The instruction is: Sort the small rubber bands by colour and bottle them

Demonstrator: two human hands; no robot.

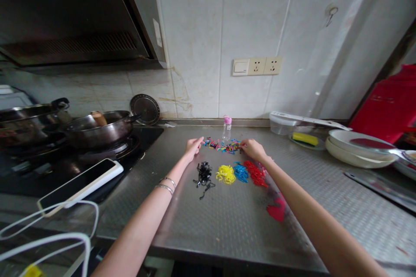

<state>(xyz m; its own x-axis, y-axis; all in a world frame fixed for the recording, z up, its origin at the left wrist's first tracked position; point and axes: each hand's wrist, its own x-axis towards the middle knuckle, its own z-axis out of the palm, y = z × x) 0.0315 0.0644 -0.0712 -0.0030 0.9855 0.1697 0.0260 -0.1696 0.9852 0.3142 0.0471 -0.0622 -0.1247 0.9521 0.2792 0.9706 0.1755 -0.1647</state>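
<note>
A mixed heap of small coloured bands, which look like rubber hair bands, lies in a strip on the metal counter. At its left end is my left hand, thumb and fingers pinched together. My right hand is closed at the heap's right end, its fingertips on the bands. What either pinch holds is too small to make out. Nearer to me lie sorted piles: black bands, yellow bands, blue bands and red bands. Behind the heap stands a small clear bottle with a pink top.
A pink-red patterned clear bag lies partly behind my right forearm. Left are the stove's pan, a pot and a phone-like white device with cables. Right are white bowls, a yellow sponge and a knife.
</note>
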